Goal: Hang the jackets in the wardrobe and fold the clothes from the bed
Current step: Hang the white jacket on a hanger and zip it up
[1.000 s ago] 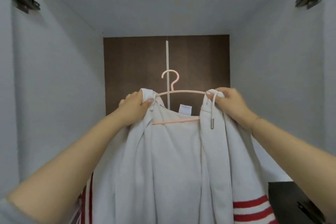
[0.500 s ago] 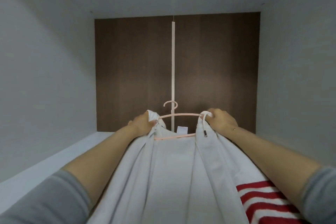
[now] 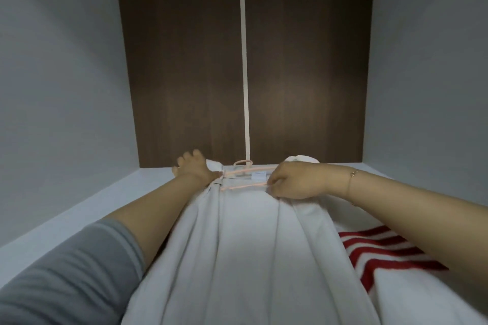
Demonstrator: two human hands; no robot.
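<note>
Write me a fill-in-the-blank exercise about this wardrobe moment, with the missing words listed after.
1. The white jacket hangs on a hanger coloured ____.
2. The stripes on the jacket's sleeve are ____.
3. The bracelet sits on the ____ wrist.
4. The left hand and right hand each grip one ____ of the jacket.

Missing words: pink; red; right; shoulder

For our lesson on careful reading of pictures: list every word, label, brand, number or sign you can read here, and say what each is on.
None can be read.
Neck label of the white jacket, between the pink hanger's bars: faint print, too small and blurred to read.
Red stripes on the jacket: a pattern, no lettering.
Brown back panel and pale strip: no text visible.
</note>
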